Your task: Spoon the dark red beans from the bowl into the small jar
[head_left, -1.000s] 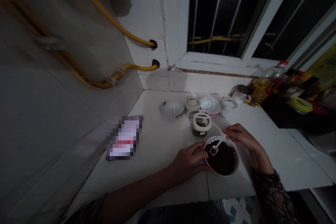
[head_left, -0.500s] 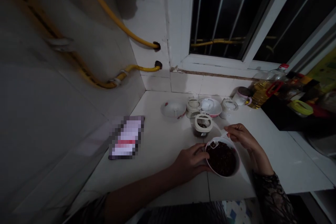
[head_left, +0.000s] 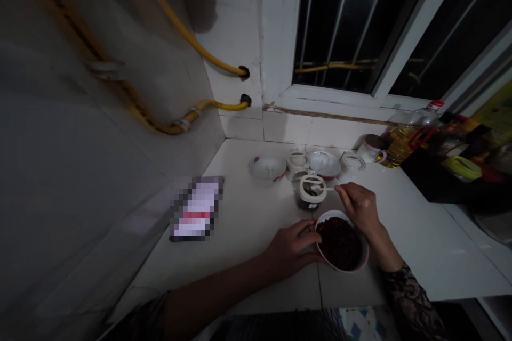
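Observation:
A white bowl (head_left: 362,261) full of dark, chunky food stands on the white counter (head_left: 248,234) in front of me. My left hand (head_left: 290,248) curls around the bowl's left side. My right hand (head_left: 358,205) is pinched on the handle of a small white spoon (head_left: 323,189), whose head rests over the open mouth of a small jar (head_left: 310,194) with a white rim and dark contents, just behind the bowl.
Behind the jar stand two white dishes (head_left: 267,166), small lidded containers (head_left: 352,162), a mug (head_left: 372,149) and an oil bottle (head_left: 408,133). A blurred flat packet (head_left: 196,209) lies at left. Yellow hoses (head_left: 188,117) run along the tiled wall; a barred window (head_left: 360,21) is above.
My right hand has lifted the spoon out of the bowl and carried it back to the jar's mouth. The left hand has stayed on the bowl.

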Demonstrator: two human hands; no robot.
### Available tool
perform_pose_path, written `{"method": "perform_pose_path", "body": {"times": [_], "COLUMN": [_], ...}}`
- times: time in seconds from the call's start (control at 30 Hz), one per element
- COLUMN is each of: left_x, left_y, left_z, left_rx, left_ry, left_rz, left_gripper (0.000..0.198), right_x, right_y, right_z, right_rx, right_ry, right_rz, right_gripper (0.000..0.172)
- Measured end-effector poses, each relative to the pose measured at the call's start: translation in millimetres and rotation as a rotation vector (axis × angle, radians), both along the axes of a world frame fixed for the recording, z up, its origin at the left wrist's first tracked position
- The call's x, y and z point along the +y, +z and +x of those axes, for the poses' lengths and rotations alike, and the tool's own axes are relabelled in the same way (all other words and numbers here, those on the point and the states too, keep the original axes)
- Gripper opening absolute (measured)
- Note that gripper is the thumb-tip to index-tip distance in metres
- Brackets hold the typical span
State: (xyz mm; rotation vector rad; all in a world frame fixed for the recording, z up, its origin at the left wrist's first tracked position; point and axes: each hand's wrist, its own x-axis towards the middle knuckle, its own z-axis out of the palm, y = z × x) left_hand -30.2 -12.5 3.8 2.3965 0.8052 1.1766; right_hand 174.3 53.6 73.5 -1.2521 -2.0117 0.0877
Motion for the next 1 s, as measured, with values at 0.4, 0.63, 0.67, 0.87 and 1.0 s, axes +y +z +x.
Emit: {"method": "perform_pose_path", "body": {"times": [0.4, 0.63, 0.67, 0.87, 1.0], "left_x": [0.5, 0.3, 0.2, 0.0, -0.2], "left_y": [0.6, 0.2, 0.8, 4.1, 4.6], "left_z": [-0.3, -0.6, -0.7, -0.7, -0.9], "left_rx": [0.017, 0.054, 0.061, 0.05, 0.061], "left_ry": [0.001, 0.018, 0.018, -0.002, -0.004], "left_rz": [-0.019, -0.042, -0.045, -0.059, -0.086], "left_gripper": [0.033, 0.031, 0.03, 0.03, 0.028], "right_x": [-2.5, -6.4, -7.0, -6.3, -7.6], "right_y": [11.1, 1.7, 1.0, 0.5, 0.3], "right_z": [41.4, 32.6, 31.0, 31.8, 31.2], "right_rx": [0.225, 0.074, 0.069, 0.045, 0.051], "right_ry": [0.124, 0.294, 0.305, 0.289, 0.3], "right_rz": [-0.507, -0.818, -0.841, -0.829, -0.851], "right_gripper": [0.051, 0.05, 0.049, 0.05, 0.051]}}
